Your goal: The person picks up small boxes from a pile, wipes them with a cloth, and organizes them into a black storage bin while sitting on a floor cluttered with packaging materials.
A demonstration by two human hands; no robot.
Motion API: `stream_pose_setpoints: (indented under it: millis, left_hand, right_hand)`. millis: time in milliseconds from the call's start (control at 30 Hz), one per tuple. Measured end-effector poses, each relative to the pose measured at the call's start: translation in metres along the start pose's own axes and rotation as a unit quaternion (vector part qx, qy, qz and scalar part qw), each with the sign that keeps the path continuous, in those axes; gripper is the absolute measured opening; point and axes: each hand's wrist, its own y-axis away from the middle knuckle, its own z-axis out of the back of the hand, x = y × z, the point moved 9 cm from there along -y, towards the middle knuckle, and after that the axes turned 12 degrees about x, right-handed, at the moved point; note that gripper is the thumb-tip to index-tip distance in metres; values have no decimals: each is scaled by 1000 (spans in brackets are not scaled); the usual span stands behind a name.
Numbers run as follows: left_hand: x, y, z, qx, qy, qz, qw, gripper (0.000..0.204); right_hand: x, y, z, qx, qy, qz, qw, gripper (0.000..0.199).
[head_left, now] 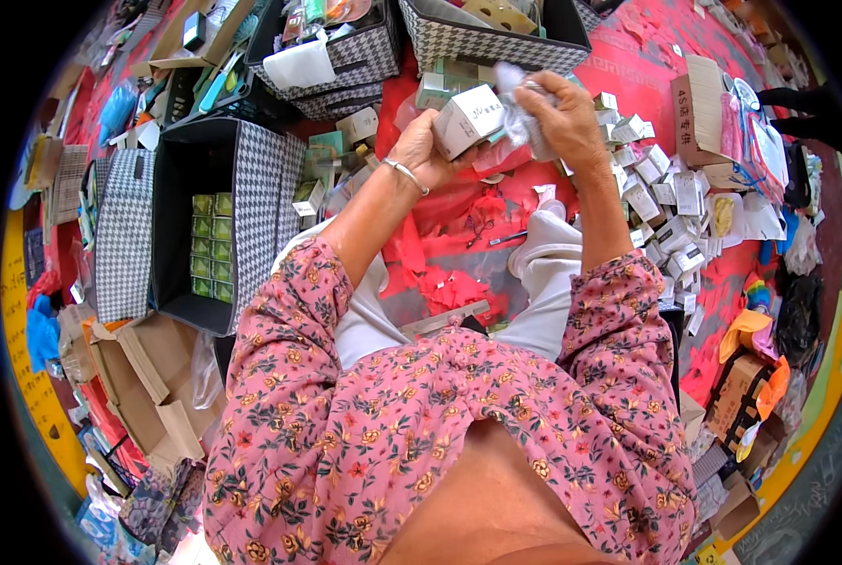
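Observation:
My left hand (428, 155) is closed round a small white box (470, 121), tilted in front of me with one printed face up. Beside it my right hand (564, 115) grips a crumpled grey-white cloth (525, 108), which meets the right edge of the box. A pale green box (435, 91) lies just beyond the white one. Under my hands, the red ground sheet (412, 247) shows between my knees. The inner fingers of my right hand are partly hidden by the cloth.
Many small white boxes (671, 202) lie heaped to the right. At left, a houndstooth storage bin (270, 188) holds rows of green packets (212, 247). More patterned bins (496, 38) stand ahead. A cardboard box (699, 108) is at far right, flattened cardboard (148, 377) at lower left.

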Motion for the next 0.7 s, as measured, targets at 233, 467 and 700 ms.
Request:
stream_pose_setpoints:
  millis: [233,467,700]
  left_hand:
    - [-17,-6,-3,36,-22,-55,998,35]
    - [-14,-2,-9,-32,-138,-85,986,39]
    - [-9,7,-27,80,-234,21,969,52]
  right_hand:
    - [-16,2,7,-70,-30,-73,994,49]
    - [15,-1,-29,-44,174,-31,983,72]
    - [35,4,-46,96,225,4,969,62]
